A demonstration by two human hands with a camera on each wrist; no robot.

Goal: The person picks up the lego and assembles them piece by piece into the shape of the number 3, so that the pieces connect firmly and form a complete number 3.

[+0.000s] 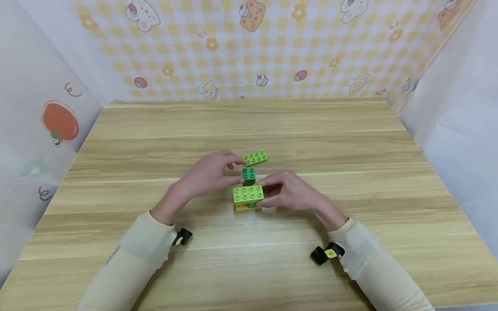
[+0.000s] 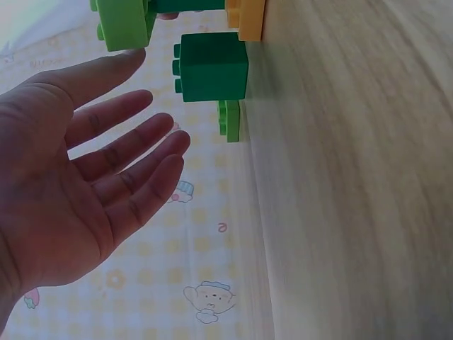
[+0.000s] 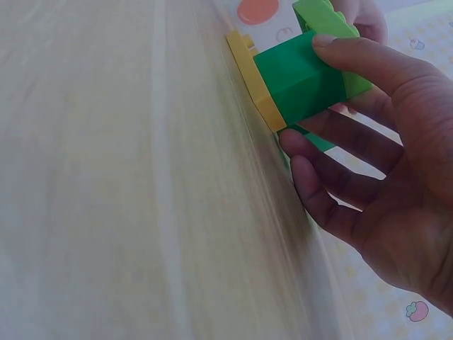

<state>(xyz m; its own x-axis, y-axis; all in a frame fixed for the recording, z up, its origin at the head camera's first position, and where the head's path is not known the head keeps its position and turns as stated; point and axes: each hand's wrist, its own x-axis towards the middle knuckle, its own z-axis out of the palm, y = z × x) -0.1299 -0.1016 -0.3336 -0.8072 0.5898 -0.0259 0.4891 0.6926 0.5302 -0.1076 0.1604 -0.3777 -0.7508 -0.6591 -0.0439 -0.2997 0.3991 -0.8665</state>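
My right hand (image 1: 293, 192) holds the right side of a small stack of toy bricks between thumb and fingers. A light green brick (image 1: 248, 194) tops the stack, a green block (image 3: 301, 78) stands under it, and a yellow plate (image 3: 256, 81) forms the base on the table. My left hand (image 1: 206, 175) is left of the stack, its fingers loosely extended and gripping nothing. In the left wrist view its thumb tip comes close to the light green brick; contact is unclear. Just behind the stack stands a separate dark green block (image 1: 249, 174).
Farther back, a flat light green plate (image 1: 255, 158) lies near my left fingertips. The bricks are grouped around the middle of the wooden table (image 1: 249, 268). A patterned yellow-and-white cloth (image 1: 233, 52) hangs at the table's far edge, with white sheets on both sides.
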